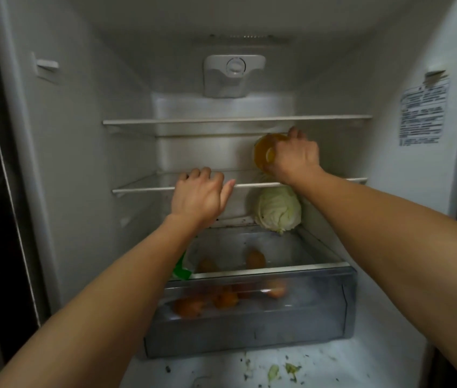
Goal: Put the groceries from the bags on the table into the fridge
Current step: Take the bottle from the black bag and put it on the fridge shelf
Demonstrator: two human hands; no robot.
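Fridge (81, 135) open. Right hand (296, 158) grips an amber bottle (262, 155), tipped on its side, cap toward camera, over the right end of the middle shelf (143, 189). Left hand (198, 196) has fingers curled over that shelf's front rim, thumb along the edge. Cabbage (277, 210) sits just below, on the drawer cover. Clear drawer (249, 326) pulled out, holds orange fruit (223, 299), blurred.

We've got the fridge (81, 135) open: amber bottle (261, 155) tilted at the right of the middle shelf (143, 189), pale cabbage (277, 211) just beneath, round orange items (224, 299) and a green packet (181, 271) in the clear drawer (249, 326).
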